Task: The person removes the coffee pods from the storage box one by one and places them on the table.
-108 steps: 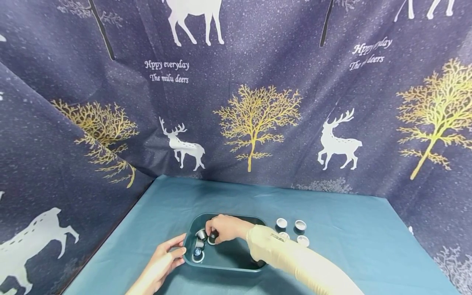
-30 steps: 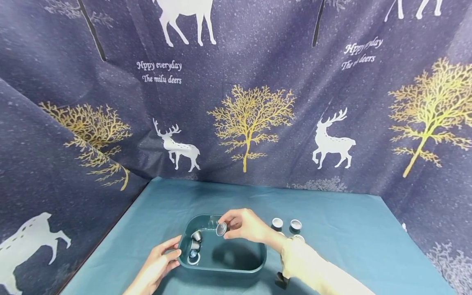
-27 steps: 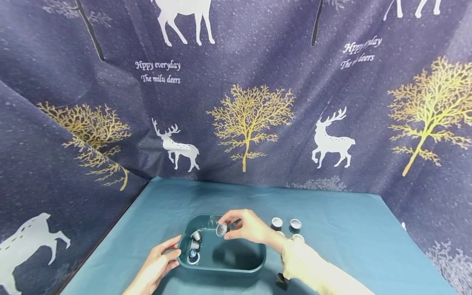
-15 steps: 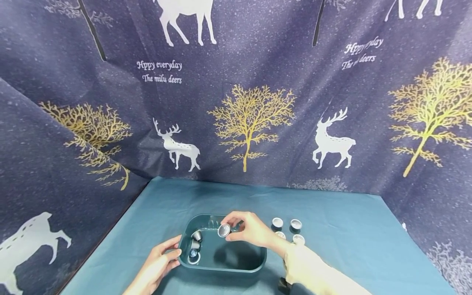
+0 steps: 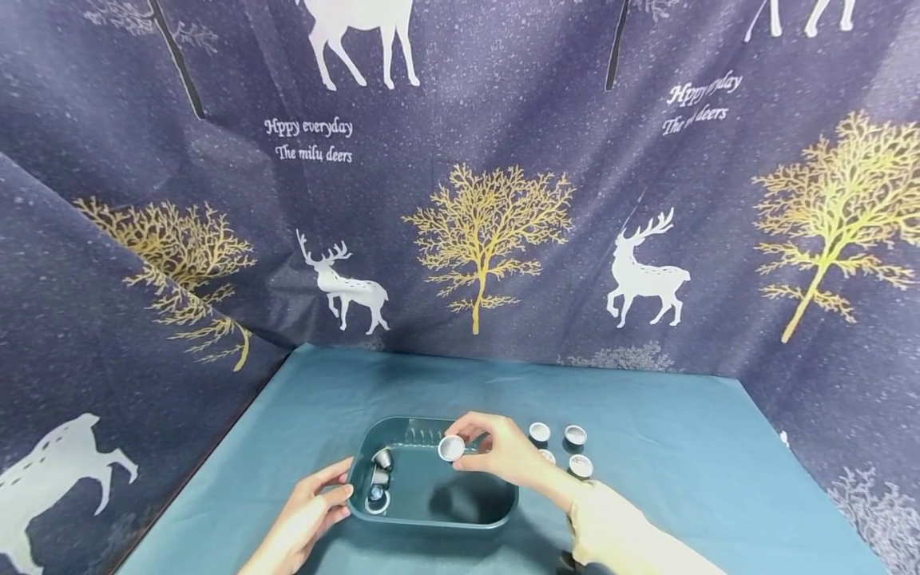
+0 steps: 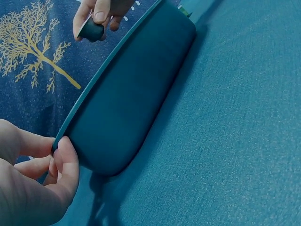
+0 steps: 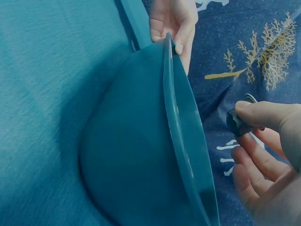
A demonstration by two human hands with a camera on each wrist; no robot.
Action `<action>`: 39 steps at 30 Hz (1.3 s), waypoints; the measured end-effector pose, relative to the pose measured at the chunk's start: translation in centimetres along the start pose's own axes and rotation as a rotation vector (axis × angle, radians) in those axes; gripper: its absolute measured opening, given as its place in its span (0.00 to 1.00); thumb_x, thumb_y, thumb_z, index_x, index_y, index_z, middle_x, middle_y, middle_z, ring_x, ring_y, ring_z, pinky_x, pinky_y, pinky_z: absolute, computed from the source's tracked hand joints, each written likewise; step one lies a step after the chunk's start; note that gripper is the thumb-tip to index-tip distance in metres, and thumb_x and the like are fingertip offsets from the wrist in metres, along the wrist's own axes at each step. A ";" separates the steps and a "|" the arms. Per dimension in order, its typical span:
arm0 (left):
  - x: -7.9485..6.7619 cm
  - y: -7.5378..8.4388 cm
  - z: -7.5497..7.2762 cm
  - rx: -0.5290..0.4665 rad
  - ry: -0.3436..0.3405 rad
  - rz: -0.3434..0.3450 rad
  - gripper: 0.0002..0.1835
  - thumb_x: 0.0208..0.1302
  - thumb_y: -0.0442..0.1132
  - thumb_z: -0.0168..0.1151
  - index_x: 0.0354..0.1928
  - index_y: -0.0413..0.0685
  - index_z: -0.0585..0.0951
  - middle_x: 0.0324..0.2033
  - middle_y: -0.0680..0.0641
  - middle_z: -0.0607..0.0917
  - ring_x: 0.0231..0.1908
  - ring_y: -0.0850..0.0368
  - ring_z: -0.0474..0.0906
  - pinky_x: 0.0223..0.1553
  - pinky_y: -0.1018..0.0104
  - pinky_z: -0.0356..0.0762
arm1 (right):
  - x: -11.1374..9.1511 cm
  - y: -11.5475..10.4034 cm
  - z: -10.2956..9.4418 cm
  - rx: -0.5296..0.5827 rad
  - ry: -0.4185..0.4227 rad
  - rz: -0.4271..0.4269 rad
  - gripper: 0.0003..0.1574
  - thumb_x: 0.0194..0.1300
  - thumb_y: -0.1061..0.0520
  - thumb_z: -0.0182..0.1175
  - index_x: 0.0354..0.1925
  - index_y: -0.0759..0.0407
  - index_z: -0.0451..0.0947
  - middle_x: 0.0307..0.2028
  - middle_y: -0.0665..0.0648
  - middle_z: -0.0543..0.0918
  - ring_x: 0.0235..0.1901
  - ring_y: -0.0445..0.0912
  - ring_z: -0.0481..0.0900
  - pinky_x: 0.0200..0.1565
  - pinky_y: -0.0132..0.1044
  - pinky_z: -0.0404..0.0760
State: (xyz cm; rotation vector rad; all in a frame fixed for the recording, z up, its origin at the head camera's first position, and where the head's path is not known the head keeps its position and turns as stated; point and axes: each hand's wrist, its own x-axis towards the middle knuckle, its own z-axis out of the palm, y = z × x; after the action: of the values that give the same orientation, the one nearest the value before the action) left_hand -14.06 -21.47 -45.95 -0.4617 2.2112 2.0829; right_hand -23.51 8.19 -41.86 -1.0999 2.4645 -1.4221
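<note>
My left hand pinches the left rim of a dark teal plastic tub, thumb outside, as the left wrist view shows. Above the tub's right half, my right hand holds a dark coffee capsule between thumb and fingers, its silver lid facing me. The right wrist view has this capsule clear of the rim. Inside the tub, along its left end, lie a silver capsule on its side and a blue-topped capsule, with another silver one between them.
To the right of the tub, several capsules stand lid up on the teal tablecloth, among them a back-left one, a back-right one and a front-right one. A deer-print curtain hangs behind.
My right hand has lifted the dark capsule from the tub's left end and carried it up and right, its lid turning more toward me. The left hand keeps its place on the rim.
</note>
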 end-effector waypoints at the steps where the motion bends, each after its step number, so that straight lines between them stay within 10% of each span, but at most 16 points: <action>1: 0.0 0.0 0.0 0.001 0.000 -0.002 0.29 0.66 0.29 0.55 0.70 0.32 0.66 0.49 0.44 0.72 0.35 0.62 0.76 0.32 0.72 0.80 | -0.2 0.1 -0.1 -0.004 0.008 0.001 0.22 0.53 0.57 0.74 0.47 0.44 0.82 0.40 0.48 0.87 0.41 0.36 0.81 0.40 0.39 0.82; 20: 0.2 -0.2 -0.2 -0.008 -0.022 -0.009 0.30 0.67 0.30 0.55 0.71 0.33 0.65 0.48 0.46 0.71 0.35 0.62 0.75 0.34 0.71 0.80 | -4.1 1.7 -2.4 -0.070 0.284 0.114 0.22 0.48 0.55 0.77 0.42 0.45 0.80 0.34 0.48 0.85 0.37 0.48 0.82 0.36 0.34 0.77; 39: 0.0 0.1 -0.1 0.004 -0.018 -0.031 0.30 0.68 0.31 0.55 0.71 0.33 0.65 0.48 0.46 0.71 0.35 0.62 0.73 0.35 0.70 0.80 | -8.1 3.5 -3.1 -0.109 0.415 0.203 0.25 0.45 0.63 0.76 0.41 0.48 0.79 0.36 0.47 0.83 0.35 0.37 0.77 0.34 0.35 0.80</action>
State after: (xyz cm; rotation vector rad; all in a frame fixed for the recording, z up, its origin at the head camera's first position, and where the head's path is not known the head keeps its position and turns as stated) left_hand -14.12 -21.54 -45.84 -0.4726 2.1835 2.0585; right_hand -20.72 16.59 -44.98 -0.5872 2.8603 -1.6014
